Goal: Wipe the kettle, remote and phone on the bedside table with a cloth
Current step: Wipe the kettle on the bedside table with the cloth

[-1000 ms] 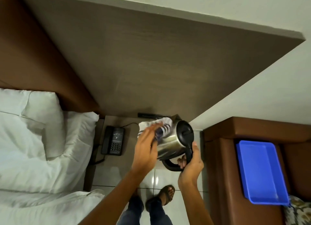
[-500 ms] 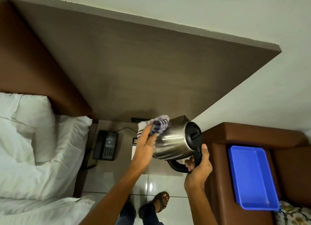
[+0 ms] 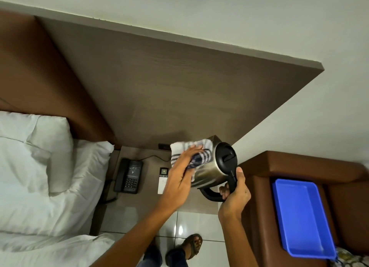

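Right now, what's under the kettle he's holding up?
Below the lifted kettle is the brown bedside table. A white remote lies there, partly covered by the left hand pressing the cloth. Anything directly beneath the kettle is hidden.

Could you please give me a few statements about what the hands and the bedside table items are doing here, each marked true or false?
1. The right hand holds the kettle by its black handle. True.
2. The kettle stands upright on the bedside table. False: it is lifted and tilted on its side.
3. The left hand presses a striped cloth against the kettle's metal body. True.
4. The phone lies in the blue tray. False: it sits on the bedside table, left of the remote.
5. The kettle's lid is open. False: the black lid is shut.
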Demonstrator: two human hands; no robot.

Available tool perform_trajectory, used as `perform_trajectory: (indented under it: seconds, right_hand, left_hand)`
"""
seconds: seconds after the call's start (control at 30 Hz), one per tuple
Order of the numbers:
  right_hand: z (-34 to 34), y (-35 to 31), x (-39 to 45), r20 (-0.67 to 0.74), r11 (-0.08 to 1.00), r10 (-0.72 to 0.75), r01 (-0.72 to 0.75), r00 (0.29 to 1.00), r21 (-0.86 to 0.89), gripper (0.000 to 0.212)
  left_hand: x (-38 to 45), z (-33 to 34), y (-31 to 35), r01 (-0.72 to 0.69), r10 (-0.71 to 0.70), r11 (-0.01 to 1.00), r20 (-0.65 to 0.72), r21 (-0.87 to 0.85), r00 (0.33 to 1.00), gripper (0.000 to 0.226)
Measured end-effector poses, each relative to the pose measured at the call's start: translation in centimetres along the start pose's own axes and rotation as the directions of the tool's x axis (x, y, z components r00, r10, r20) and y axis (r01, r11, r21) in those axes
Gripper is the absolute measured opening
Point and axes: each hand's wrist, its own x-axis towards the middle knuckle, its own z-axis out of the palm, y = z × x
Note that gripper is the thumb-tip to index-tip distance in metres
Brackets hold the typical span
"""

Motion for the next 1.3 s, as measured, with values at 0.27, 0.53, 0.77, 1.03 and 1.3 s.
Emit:
perform_trajectory:
  seconds: [0.27,0.53,0.77,1.03,1.3]
  right_hand:
    - [-2.0,1.5,-0.7,-0.035,0.998,0.037,-0.036,0.999,0.046,0.046]
    - [-1.9,0.6,-0.6,-0.006,1.0,0.013,-0.013,1.0,0.015,0.047]
    - [-1.2,-0.1,-1.1,0.026,0.994,0.012,-0.014,1.0,0.107,0.046]
    - [-1.4,-0.1,-2.0,0.093,0.961,0.079,-0.101,0.992,0.259,0.049]
    - [-0.8,-0.1,-1.8,0.078,0.969,0.077,-0.093,0.994,0.227,0.05]
  left_hand:
    - [3.4,-0.9,-0.5,0.176,-0.184,0.978,0.068,0.109,0.981,0.039]
    - [0.6,0.4,-0.2,0.166,-0.159,0.986,-0.143,0.034,0.977,0.039]
    - [-1.4,0.7,-0.6,-0.286,0.275,0.911,0.08,0.296,0.958,0.055]
    - [0.2,0.8,0.9,-0.421,0.428,0.811,0.08,0.406,0.9,0.054]
    - [-1.9,-0.6,-0.4,-0.375,0.374,0.843,0.081,0.387,0.924,0.053]
